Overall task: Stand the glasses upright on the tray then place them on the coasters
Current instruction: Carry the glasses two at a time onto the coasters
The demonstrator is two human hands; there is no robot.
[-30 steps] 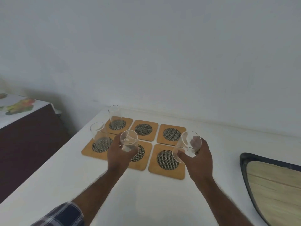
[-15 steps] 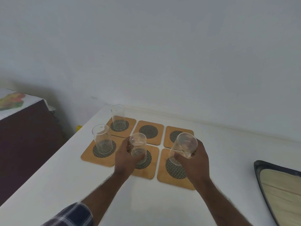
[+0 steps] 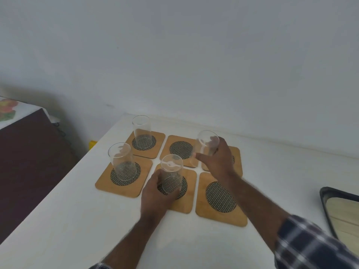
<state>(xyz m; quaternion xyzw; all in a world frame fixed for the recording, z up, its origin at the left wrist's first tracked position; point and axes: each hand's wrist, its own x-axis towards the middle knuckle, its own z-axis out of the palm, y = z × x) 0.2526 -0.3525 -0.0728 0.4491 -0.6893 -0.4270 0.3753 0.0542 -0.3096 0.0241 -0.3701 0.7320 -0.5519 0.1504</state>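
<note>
Six wooden coasters with dark woven centres lie in two rows on the white table. Clear glasses stand upright on the far-left coaster [image 3: 142, 131] and the near-left coaster [image 3: 122, 162]. My left hand [image 3: 155, 195] grips a glass [image 3: 172, 173] standing on the near-middle coaster [image 3: 186, 191]. My right hand [image 3: 217, 158] holds another glass [image 3: 206, 146], tilted, above the far row between the far-middle coaster [image 3: 180, 149] and the far-right coaster [image 3: 236, 158]. The near-right coaster [image 3: 220, 199] is bare.
A dark-rimmed tray [image 3: 330, 199] with a wooden floor sits at the right edge. A white wall runs behind the table. To the left, past the table edge, stands a dark cabinet [image 3: 29, 156] with a patterned cloth, and a small yellow object [image 3: 92, 143].
My left hand has lowered its glass onto the near-middle coaster. My right hand carried its glass from over the near-right coaster back toward the far row.
</note>
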